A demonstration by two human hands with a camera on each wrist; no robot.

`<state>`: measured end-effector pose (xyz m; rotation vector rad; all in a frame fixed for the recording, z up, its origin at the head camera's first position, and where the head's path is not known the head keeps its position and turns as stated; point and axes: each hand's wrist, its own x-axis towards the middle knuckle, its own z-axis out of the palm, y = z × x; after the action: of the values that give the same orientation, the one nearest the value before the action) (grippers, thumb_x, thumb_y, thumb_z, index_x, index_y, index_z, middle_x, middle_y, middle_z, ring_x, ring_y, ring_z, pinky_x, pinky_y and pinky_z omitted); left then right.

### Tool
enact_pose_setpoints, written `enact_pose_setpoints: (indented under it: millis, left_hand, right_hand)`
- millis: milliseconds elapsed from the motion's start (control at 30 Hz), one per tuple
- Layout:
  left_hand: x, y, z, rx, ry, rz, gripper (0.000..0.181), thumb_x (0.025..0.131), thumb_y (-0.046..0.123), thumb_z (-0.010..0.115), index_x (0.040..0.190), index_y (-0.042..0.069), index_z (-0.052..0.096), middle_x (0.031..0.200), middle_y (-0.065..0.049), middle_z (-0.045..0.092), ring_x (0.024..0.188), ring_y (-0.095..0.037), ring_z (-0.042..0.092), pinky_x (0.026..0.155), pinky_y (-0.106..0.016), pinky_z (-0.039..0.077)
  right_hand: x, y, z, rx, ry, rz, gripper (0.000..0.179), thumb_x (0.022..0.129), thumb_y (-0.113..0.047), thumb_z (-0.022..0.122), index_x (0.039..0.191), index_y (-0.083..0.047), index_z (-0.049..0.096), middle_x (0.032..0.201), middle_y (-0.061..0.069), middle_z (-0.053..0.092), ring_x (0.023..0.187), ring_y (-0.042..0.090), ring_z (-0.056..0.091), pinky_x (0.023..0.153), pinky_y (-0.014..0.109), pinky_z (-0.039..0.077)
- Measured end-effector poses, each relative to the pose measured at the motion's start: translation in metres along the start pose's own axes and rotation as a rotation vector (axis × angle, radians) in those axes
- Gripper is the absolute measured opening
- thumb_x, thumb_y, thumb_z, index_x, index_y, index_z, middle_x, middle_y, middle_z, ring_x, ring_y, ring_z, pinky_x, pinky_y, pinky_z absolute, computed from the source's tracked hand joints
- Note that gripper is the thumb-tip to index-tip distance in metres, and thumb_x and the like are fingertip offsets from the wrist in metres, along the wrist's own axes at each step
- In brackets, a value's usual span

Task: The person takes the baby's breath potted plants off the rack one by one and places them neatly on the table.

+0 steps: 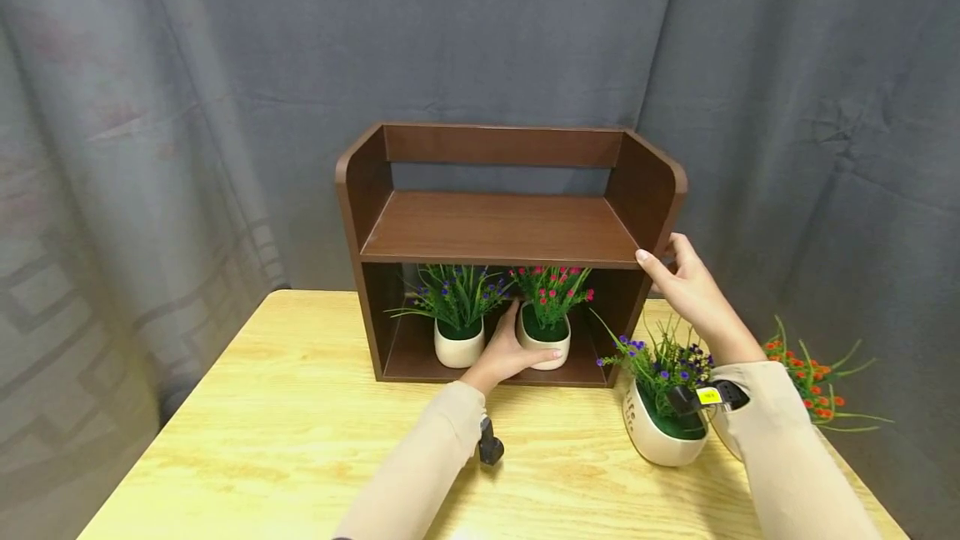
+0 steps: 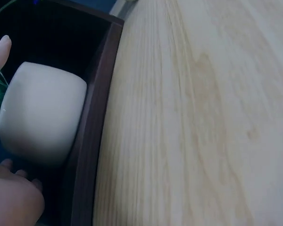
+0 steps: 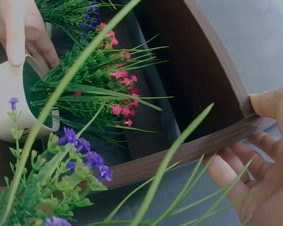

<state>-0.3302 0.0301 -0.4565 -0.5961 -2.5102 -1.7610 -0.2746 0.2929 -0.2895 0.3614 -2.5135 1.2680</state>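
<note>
A dark brown two-tier wooden shelf (image 1: 502, 227) stands on the table. In its lower compartment is a white pot with pink flowers (image 1: 546, 346), upright. My left hand (image 1: 510, 350) holds this pot from the left, thumb across its front and fingers round the far side. The right wrist view shows that thumb at the rim of the pot (image 3: 2, 101). To the left in the same compartment sits a white pot with blue-purple flowers (image 1: 459, 348). At the shelf's right side my right hand (image 1: 686, 294) grips the side panel, thumb on the front edge, fingers behind.
Right of the shelf, a white lettered pot with purple flowers (image 1: 667, 440) stands under my right forearm. Beside it, a plant with orange flowers (image 1: 813, 377) is partly hidden by the sleeve. The light wooden table (image 1: 277, 407) extends to the left; grey curtains (image 1: 510, 32) hang behind.
</note>
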Motion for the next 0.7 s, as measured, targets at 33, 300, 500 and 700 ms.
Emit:
enact_pose_setpoints:
  millis: [33,300,500,700]
  left_hand:
    - [0.002,-0.002,0.001,-0.006,-0.001,-0.009,0.121,0.074,0.038,0.089,0.161,0.012,0.009,0.162,-0.018,0.02,0.148,-0.032,0.023,0.115,-0.046,0.029]
    - [0.015,-0.006,0.009,-0.156,-0.006,0.002,0.118,0.074,0.025,0.09,0.16,0.01,0.01,0.161,-0.013,0.024,0.146,-0.029,0.028,0.115,-0.044,0.029]
    - [0.02,-0.007,0.016,-0.067,0.026,0.053,0.121,0.07,0.024,0.093,0.159,0.007,0.013,0.157,-0.013,0.031,0.142,-0.027,0.035,0.113,-0.041,0.032]
    - [0.022,-0.007,0.015,0.055,0.045,0.011,0.123,0.068,0.03,0.094,0.159,0.008,0.014,0.157,-0.016,0.031,0.143,-0.029,0.031,0.114,-0.042,0.03]
  right_hand:
    - [0.0,0.001,0.0,0.003,0.001,0.002,0.057,0.106,-0.033,0.047,0.144,0.004,0.029,0.126,0.022,0.041,0.104,0.029,0.05,0.075,0.017,0.047]
    - [0.001,0.004,-0.001,-0.006,0.021,0.002,0.056,0.106,-0.032,0.047,0.144,0.005,0.029,0.125,0.022,0.042,0.097,0.023,0.05,0.074,0.019,0.048]
    - [-0.002,0.003,0.0,0.021,0.02,0.007,0.057,0.106,-0.032,0.048,0.146,0.004,0.028,0.125,0.021,0.042,0.1,0.022,0.049,0.075,0.016,0.047]
    - [-0.002,0.0,0.002,0.014,0.018,0.001,0.059,0.106,-0.036,0.048,0.146,0.002,0.029,0.126,0.021,0.042,0.099,0.025,0.049,0.075,0.02,0.046]
